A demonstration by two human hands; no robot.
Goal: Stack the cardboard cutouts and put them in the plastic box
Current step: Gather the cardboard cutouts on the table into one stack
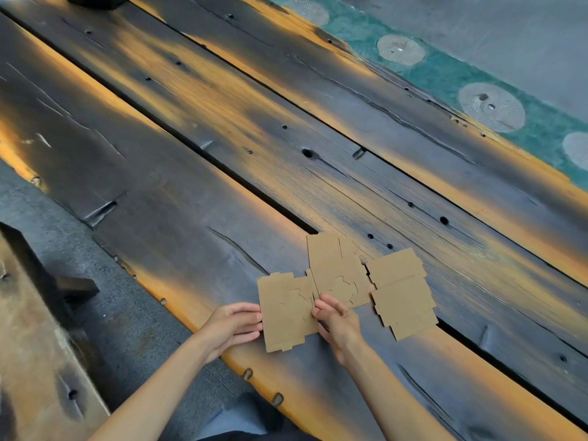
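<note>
Three flat brown cardboard cutouts lie near the front edge of the dark wooden table. The left cutout (288,311) is held between both hands: my left hand (234,326) grips its left edge and my right hand (334,316) pinches its right edge. The middle cutout (335,268) lies just behind, its lower edge touching my right fingers. The right cutout (402,294) lies flat by itself. No plastic box is in view.
The table (222,138) is made of long charred planks with orange edges and dark gaps between them. A wooden bench (35,329) stands at the lower left. Green flooring with pale round patches (491,106) runs along the far side.
</note>
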